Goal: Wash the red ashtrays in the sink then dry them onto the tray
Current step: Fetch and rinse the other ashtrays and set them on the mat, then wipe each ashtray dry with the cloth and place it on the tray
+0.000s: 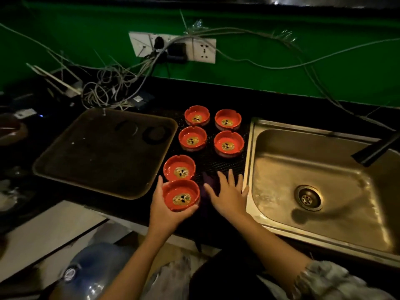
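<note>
A dark desk [270, 105] carries a steel sink [270, 169] just right of the right hand [229, 195], which hovers flat with fingers spread wide. An empty brown tray [97, 161] lies left of the left hand [164, 210], which cups one red ashtray [180, 194] from below. Five more red ashtrays [192, 138] sit beyond both hands, between tray and sink.

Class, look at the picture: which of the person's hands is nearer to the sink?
The right hand. It hovers open just beside the sink. The left hand is farther away, holding a red ashtray.
</note>
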A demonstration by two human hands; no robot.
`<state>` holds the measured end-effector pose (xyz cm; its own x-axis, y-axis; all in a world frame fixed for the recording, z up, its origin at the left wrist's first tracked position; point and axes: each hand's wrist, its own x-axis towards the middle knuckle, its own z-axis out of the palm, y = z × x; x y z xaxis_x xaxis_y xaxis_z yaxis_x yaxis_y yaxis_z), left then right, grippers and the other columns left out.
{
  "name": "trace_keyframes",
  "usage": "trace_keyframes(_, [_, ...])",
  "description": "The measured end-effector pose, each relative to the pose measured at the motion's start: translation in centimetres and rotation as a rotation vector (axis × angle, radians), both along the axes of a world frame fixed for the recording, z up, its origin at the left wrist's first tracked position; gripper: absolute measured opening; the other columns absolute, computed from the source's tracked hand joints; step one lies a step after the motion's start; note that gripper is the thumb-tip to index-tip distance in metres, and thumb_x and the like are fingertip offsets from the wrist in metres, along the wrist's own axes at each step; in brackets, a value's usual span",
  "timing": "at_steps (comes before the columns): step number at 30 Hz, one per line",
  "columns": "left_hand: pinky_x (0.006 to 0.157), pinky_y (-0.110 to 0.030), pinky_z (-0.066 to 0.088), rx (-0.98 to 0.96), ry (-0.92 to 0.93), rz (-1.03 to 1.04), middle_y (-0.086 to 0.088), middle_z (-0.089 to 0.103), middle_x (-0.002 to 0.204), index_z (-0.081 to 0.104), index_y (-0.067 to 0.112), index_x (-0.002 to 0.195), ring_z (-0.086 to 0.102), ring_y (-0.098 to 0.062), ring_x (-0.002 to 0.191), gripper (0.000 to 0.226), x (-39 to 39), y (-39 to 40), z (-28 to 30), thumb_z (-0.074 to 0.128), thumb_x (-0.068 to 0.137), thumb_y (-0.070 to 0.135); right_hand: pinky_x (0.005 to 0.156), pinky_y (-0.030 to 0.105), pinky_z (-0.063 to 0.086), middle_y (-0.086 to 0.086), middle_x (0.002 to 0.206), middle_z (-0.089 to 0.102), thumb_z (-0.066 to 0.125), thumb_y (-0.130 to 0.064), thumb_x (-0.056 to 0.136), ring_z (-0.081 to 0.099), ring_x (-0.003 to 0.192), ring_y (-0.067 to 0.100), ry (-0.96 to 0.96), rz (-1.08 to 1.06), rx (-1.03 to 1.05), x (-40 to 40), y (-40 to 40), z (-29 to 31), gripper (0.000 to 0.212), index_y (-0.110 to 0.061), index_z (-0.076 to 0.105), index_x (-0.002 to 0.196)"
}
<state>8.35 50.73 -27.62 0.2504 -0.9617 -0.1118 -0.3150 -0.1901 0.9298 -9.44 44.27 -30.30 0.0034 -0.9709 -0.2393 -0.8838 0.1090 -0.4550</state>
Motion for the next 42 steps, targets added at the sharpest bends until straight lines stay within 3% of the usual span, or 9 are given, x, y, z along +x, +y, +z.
trace_keyframes(3, [0.100, -0.016, 0.038, -0.038, -0.053, -0.020, 0.012, 0.043, 0.135, 0.012, 0.041, 0.147, 0.044, 0.000, 0.126, 0.130, 2.0, 0.9, -0.8, 0.091, 0.044, 0.050, 0.109, 0.065, -0.007, 0.012, 0.160, 0.002, 0.016, -0.092, 0.067, -0.005, 0.145, 0.038, 0.128, -0.002, -0.002, 2.2, 1.1, -1.6, 0.107, -0.028, 0.009, 0.152])
trace_keyframes(6, [0.102, -0.021, 0.037, -0.049, -0.094, -0.025, 0.008, 0.041, 0.140, 0.010, 0.047, 0.146, 0.042, -0.002, 0.129, 0.130, 2.9, 1.6, -1.6, 0.093, 0.047, 0.045, 0.108, 0.065, -0.006, 0.018, 0.157, 0.016, 0.011, -0.093, 0.067, 0.003, 0.144, 0.043, 0.252, 0.040, -0.057, 3.4, 2.1, -2.6, 0.110, -0.024, 0.017, 0.152])
trace_keyframes(13, [0.104, -0.020, 0.035, -0.030, -0.108, -0.041, 0.009, 0.038, 0.142, 0.012, 0.040, 0.149, 0.039, 0.000, 0.131, 0.128, 3.1, 3.1, -3.4, 0.088, 0.046, 0.054, 0.109, 0.056, 0.029, 0.014, 0.142, 0.047, 0.041, -0.039, 0.086, 0.037, 0.133, 0.038, 0.276, 0.143, -0.329, 2.7, 3.9, -3.9, 0.054, -0.026, 0.050, 0.137])
trace_keyframes(18, [0.099, -0.005, 0.029, -0.032, -0.106, -0.108, 0.012, 0.036, 0.144, 0.012, 0.038, 0.150, 0.036, 0.003, 0.132, 0.130, 2.0, 3.1, -4.1, 0.093, 0.049, 0.044, 0.103, 0.051, 0.037, 0.009, 0.133, 0.055, 0.073, -0.005, 0.068, 0.048, 0.122, 0.034, 0.138, 0.217, -0.462, 1.4, 4.3, -4.6, 0.060, -0.019, 0.061, 0.125])
trace_keyframes(26, [0.102, -0.003, 0.027, -0.053, -0.095, -0.174, 0.012, 0.035, 0.143, 0.009, 0.039, 0.150, 0.033, 0.004, 0.133, 0.128, -2.2, 1.2, -4.3, 0.092, 0.052, 0.046, 0.099, 0.039, 0.043, 0.006, 0.130, 0.058, 0.059, 0.023, 0.063, 0.051, 0.114, 0.028, -0.221, 0.211, -0.457, -4.7, 2.1, -3.8, 0.069, -0.015, 0.066, 0.120])
trace_keyframes(30, [0.114, -0.027, 0.031, -0.038, -0.104, -0.221, 0.013, 0.035, 0.146, 0.004, 0.038, 0.152, 0.034, -0.003, 0.136, 0.130, -5.1, 0.0, -4.5, 0.089, 0.054, 0.055, 0.103, 0.030, 0.035, 0.004, 0.131, 0.056, 0.048, 0.007, 0.079, 0.050, 0.119, 0.025, -0.369, 0.106, -0.442, -7.9, 0.6, -1.8, 0.052, -0.018, 0.065, 0.122])
trace_keyframes(34, [0.121, -0.051, 0.009, -0.060, -0.183, -0.238, 0.013, 0.033, 0.149, -0.001, 0.026, 0.154, 0.023, 0.007, 0.139, 0.133, -7.7, -0.2, -4.7, 0.082, 0.057, 0.062, 0.105, 0.032, 0.037, 0.001, 0.135, 0.054, 0.044, 0.001, 0.083, 0.049, 0.123, 0.020, -0.434, 0.299, -0.429, -8.4, 0.3, -0.1, 0.051, -0.021, 0.062, 0.125])
trace_keyframes(39, [0.118, -0.053, 0.019, -0.077, -0.270, -0.138, 0.038, 0.012, 0.147, 0.011, 0.010, 0.154, 0.010, 0.023, 0.134, 0.132, -7.7, 0.6, -5.5, 0.078, 0.054, 0.064, 0.099, 0.041, 0.041, -0.002, 0.131, 0.058, 0.049, -0.020, 0.089, 0.051, 0.118, 0.024, -0.206, 0.688, -0.468, -6.9, 1.5, -1.1, 0.034, -0.024, 0.063, 0.120])
trace_keyframes(42, [0.122, -0.042, 0.007, -0.050, -0.371, -0.101, 0.016, -0.001, 0.156, 0.024, 0.013, 0.151, -0.004, 0.014, 0.140, 0.123, -7.1, 1.2, -6.3, 0.066, 0.055, 0.076, 0.101, 0.047, 0.032, -0.007, 0.129, 0.059, 0.041, -0.045, 0.095, 0.050, 0.122, 0.024, 0.026, 0.762, -0.495, -6.1, 2.3, -1.5, 0.038, -0.027, 0.063, 0.120])
